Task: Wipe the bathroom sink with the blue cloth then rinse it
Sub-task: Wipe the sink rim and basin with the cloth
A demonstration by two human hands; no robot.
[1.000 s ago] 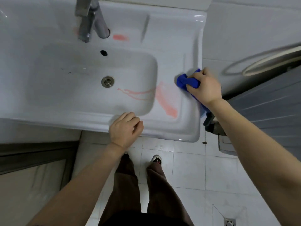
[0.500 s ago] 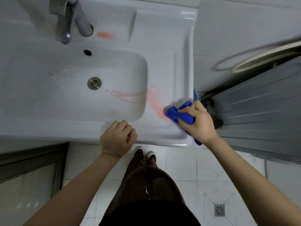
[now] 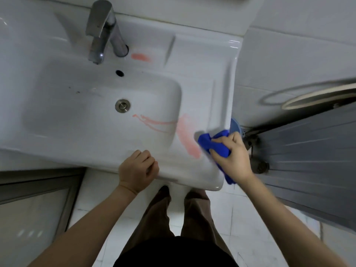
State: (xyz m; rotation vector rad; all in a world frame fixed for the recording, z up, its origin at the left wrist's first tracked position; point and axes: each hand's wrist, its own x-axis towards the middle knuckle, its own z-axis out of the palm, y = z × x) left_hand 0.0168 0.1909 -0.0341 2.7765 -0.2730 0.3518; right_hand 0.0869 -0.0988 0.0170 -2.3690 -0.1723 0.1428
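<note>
The left grip (image 3: 138,170), at lower centre of the frame, is a loose fist holding nothing, its knuckles resting on the front rim of the sink (image 3: 57,143). Above it, near the top, a pink smear (image 3: 140,56) sits beside the faucet (image 3: 104,29). Further right, a pink streak (image 3: 187,140) lies on the ledge and trails thinly down the basin wall toward the drain (image 3: 122,106). The right grip (image 3: 231,157) is curled round the bunched blue cloth (image 3: 212,145), which presses on the ledge at the streak's lower right end. A tail of the cloth hangs off the sink's corner.

Bunched this tightly, the cloth meets the ledge with a small face, so a pass may smear the pink rather than lift it. The thin trail and the faucet smear are easy to skip. At right, a blurred blue round thing (image 3: 236,126), possibly a tub, sits just past the sink's edge, and a wide stroke could knock it.
</note>
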